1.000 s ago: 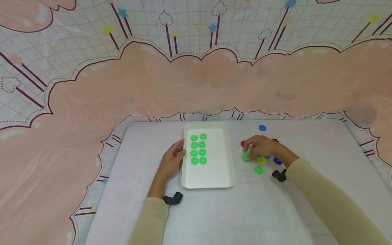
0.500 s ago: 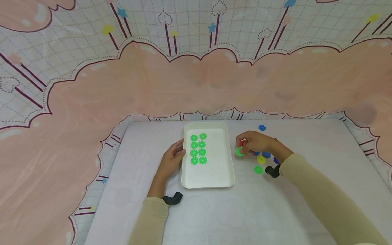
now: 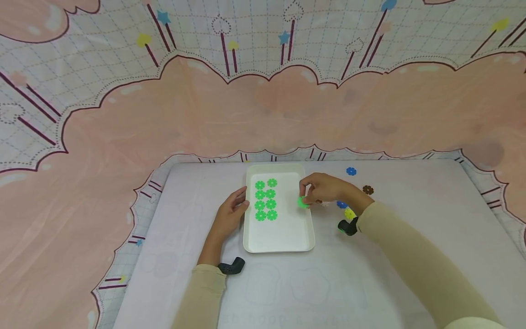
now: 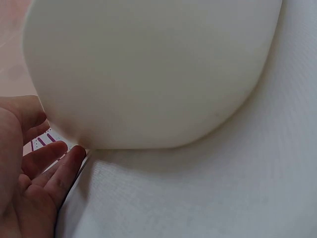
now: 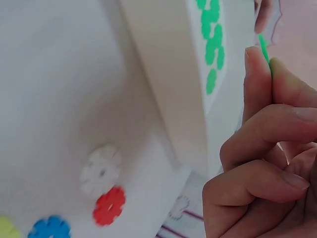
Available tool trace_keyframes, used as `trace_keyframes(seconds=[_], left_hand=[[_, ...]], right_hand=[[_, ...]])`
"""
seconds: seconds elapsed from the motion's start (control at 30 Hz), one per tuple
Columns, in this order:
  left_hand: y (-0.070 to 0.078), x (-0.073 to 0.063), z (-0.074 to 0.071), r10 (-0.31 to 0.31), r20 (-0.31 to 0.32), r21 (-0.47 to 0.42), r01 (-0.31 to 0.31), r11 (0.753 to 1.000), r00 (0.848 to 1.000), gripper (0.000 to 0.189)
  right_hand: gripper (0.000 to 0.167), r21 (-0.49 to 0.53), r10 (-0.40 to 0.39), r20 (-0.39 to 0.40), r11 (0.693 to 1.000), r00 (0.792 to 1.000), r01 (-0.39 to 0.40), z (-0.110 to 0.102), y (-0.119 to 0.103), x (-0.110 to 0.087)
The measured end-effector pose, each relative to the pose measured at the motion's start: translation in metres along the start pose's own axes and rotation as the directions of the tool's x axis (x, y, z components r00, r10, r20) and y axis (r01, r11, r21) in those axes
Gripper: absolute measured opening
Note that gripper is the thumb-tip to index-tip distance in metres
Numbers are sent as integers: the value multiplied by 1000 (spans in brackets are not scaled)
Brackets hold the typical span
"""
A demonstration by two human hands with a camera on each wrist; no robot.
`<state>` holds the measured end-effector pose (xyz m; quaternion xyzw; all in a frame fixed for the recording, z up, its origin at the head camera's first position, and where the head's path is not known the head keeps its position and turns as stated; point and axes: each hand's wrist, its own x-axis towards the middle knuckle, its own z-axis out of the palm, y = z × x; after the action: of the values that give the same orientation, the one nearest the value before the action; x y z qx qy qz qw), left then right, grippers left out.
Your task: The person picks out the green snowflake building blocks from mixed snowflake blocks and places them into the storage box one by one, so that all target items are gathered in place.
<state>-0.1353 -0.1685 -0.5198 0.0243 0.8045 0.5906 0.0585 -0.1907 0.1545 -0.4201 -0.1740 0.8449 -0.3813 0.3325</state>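
Over the right rim of a white rectangular tray [image 3: 291, 235], my right hand [image 3: 328, 187] pinches a green notched disc [image 3: 302, 202] between thumb and index finger. The right wrist view shows that disc [image 5: 264, 48] edge-on, its lower part hidden by the fingertips. Inside the tray, several flat green notched discs [image 3: 260, 205] lie in two columns on the left side. My left hand [image 3: 231, 214] rests at the tray's left edge, fingers relaxed. In the left wrist view, its fingertips [image 4: 74, 154] touch the tray's outer wall [image 4: 158, 99].
Right of the tray lie loose discs: blue [image 3: 351, 171], brown [image 3: 367, 189] and yellow [image 3: 349, 213]. A white disc [image 5: 101, 171] touches a red disc [image 5: 110, 206] in the right wrist view. My right wrist's black camera [image 3: 348, 226] partly covers another green disc. White cloth covers the table.
My right hand has carried the green disc leftward from the loose discs to above the tray's right rim. The left hand and the tray have stayed in place.
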Motion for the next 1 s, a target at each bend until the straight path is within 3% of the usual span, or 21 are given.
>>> trace_keyframes(seconds=[0.47, 1.0], left_hand=[[0, 0, 0, 35, 6, 11, -35, 999, 999, 51], [2, 0, -2, 28, 22, -18, -27, 999, 999, 52]], right_hand=[[12, 35, -37, -12, 999, 999, 37, 24, -32, 21], [18, -15, -25, -21, 1000, 999, 24, 64, -44, 51]])
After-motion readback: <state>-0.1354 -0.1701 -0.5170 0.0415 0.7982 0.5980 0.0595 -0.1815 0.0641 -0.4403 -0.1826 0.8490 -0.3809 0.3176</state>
